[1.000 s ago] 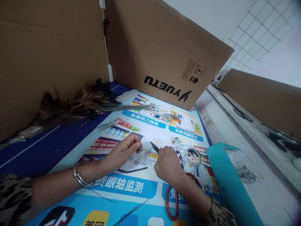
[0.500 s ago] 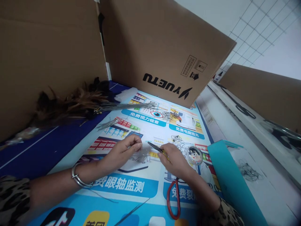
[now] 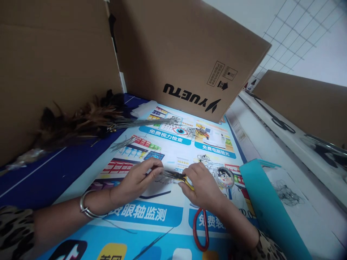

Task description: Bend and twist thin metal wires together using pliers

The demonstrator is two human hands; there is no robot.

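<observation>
The pliers [image 3: 177, 176] have moved left, their tips now at the fingertips of the left hand [image 3: 138, 179]. The right hand [image 3: 202, 185] clasps their yellow handles, while the left's fingers press together, on what I cannot tell; a red handle [image 3: 207, 228] lies nearer, a round tin [image 3: 225, 177] right, a wire bundle [image 3: 146, 122] far left.

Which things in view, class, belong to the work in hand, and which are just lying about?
Seemingly in use:
yellow-handled pliers, in the right grip
anything in the left grip: too fine to identify

Seemingly lying about:
dark and brown feathers
red looped handle
round cartoon-faced case
teal box
bundle of thin wires, untouched
</observation>
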